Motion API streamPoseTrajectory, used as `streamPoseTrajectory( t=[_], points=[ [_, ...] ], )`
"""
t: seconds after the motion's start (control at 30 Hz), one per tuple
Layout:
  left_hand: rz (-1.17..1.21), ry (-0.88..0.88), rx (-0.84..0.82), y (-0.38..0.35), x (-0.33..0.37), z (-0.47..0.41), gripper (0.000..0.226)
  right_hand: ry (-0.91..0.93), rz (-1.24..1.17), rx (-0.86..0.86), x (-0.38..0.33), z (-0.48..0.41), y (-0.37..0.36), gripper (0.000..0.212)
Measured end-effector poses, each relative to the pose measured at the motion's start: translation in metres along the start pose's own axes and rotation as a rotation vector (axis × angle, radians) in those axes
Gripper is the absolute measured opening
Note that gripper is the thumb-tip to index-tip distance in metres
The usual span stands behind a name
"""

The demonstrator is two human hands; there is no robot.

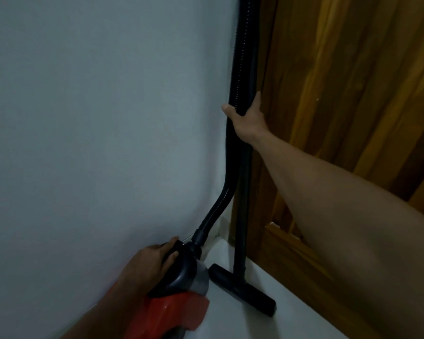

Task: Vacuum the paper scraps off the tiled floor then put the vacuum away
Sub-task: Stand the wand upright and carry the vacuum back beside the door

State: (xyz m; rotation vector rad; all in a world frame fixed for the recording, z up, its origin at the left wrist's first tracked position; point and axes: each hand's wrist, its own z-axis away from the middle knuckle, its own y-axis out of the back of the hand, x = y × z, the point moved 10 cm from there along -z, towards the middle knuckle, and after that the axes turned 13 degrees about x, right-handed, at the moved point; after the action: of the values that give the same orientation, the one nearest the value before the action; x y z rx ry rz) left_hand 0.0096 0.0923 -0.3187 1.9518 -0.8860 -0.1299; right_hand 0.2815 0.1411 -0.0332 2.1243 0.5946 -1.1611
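Black ribbed plastic hose [240, 69] and the rigid black wand tube [242, 192] beside it run straight up through your right grip [246, 118]. Its fingers and thumb are wrapped round the pair, holding them upright in the corner where the pale grey painted wall [83, 118] meets the brown wooden door [353, 94]. Directly below that grip the wand ends in the flat black floor nozzle [242, 289], which sits on the pale tiled floor [235, 324].

Lower down and to the left of it, your left grip [149, 260] is curled over the dark handle on top of the red and dark grey canister vacuum body [179, 302]. The hose bends down from the right grip and plugs into the canister just beyond the left grip. The canister is close against the wall, with the nozzle just beside it on the door side. I cannot tell whether you have set it down or are carrying its weight.

By my reading, the vacuuming half looks done. No paper scraps show on the small strip of floor under your grips, though most of the floor is out of view, so that is a judgement only. You appear to be well into putting the vacuum away, parking it in this corner. What seems left is to settle the canister, check that the wand and hose will stand without you, and release both grips. Whether this corner is the vacuum's proper place, I cannot say.
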Motion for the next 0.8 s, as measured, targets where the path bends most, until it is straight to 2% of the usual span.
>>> streamPoseTrajectory(
  t=[0.43, 0.63, 0.8],
  points=[
    [-0.024, 0.033, -0.04, -0.004, 0.0, -0.006, 0.084, 0.0, 0.023, -0.089, 0.007, 0.009, -0.01, 0.129],
    [-0.134, -0.002, -0.096, -0.002, 0.014, 0.003, 0.062, 0.003, -0.008, -0.076, -0.002, 0.017, -0.002, 0.14],
    [-0.151, 0.033, -0.119, -0.001, 0.017, 0.005, 0.062, 0.039, -0.056, -0.045, -0.008, 0.023, 0.005, 0.146]
  ],
)
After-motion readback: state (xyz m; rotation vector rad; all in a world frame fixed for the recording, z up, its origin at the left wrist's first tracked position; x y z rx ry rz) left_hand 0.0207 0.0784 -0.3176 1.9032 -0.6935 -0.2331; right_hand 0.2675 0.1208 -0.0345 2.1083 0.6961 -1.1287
